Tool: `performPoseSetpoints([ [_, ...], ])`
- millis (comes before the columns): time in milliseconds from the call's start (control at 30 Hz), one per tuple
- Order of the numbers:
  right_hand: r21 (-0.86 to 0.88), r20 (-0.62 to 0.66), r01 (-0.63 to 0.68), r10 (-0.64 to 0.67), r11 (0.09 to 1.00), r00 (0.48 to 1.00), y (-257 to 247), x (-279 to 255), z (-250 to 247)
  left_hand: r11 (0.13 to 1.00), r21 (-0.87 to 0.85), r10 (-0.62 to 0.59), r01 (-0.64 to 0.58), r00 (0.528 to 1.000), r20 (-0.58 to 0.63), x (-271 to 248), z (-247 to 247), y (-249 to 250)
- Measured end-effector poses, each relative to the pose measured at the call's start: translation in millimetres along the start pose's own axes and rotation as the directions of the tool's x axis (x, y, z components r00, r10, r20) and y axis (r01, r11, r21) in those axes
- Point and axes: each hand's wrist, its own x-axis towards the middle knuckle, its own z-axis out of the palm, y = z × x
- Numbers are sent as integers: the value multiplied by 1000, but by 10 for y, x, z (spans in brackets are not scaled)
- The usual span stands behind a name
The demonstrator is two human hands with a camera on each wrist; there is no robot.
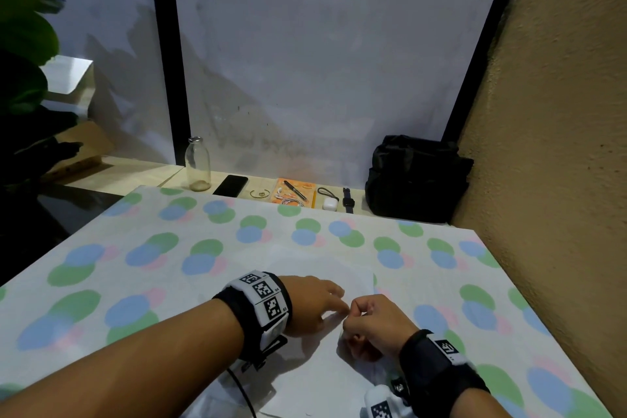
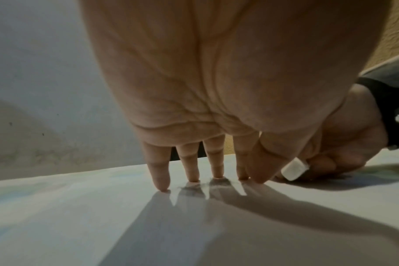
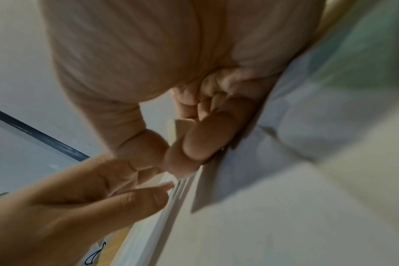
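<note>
A white sheet of paper [image 1: 305, 370] lies on the dotted tablecloth [image 1: 169, 248] near the front edge. My left hand [image 1: 334, 299] rests on the paper with straight, spread fingers; in the left wrist view its fingertips [image 2: 163, 185] touch the sheet [image 2: 103, 225]. Just to its right, my right hand [image 1: 359, 319] is curled round a small white eraser [image 2: 294, 170], with its end down near the paper. The right wrist view shows the eraser [image 3: 179, 129] between thumb and curled fingers, with the left hand [image 3: 103, 189] close beside it.
Along the far ledge stand a glass bottle [image 1: 197, 164], a black phone [image 1: 230, 185], a bracelet [image 1: 260, 193], an orange notebook with a pen [image 1: 297, 193], an earbud case [image 1: 329, 203], a watch [image 1: 348, 201] and a black bag [image 1: 415, 178]. A textured wall [image 1: 543, 146] borders the right.
</note>
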Motion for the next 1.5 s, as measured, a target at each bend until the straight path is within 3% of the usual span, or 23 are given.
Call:
performPoseSetpoints([
  [233, -30, -5, 11, -11, 999, 1000, 16, 30, -3, 999, -32, 5, -6, 999, -49, -87, -42, -15],
  [433, -28, -13, 18, -18, 999, 1000, 14, 32, 3, 975, -20, -222, 222, 974, -39, -71, 54, -211],
  [600, 53, -1, -2, 2, 999, 1000, 37, 37, 10, 980, -8, -198, 198, 979, 46, -121, 103, -58],
  [733, -44, -5, 33, -33, 998, 999, 24, 26, -11, 973, -162, -151, 163, 985, 83, -215, 8, 10],
  [900, -80, -7, 60, -61, 995, 998, 52, 48, -24, 941, -113, -318, 320, 947, 30, -278, -8, -79],
  [1067, -85, -13, 60, -61, 995, 998, 54, 47, -26, 932, -197, -291, 304, 952, 92, -308, 39, -59],
  [1167, -58, -14, 59, -60, 997, 998, 62, 52, -25, 935, -204, -280, 290, 957, 77, -259, -15, -23],
  [1300, -62, -22, 59, -60, 996, 998, 48, 35, -19, 927, -128, -352, 351, 936, 17, -194, 55, 2],
  [1500, -42, -16, 56, -56, 998, 998, 47, 20, -18, 933, -215, -286, 290, 957, 50, -250, -23, -19],
])
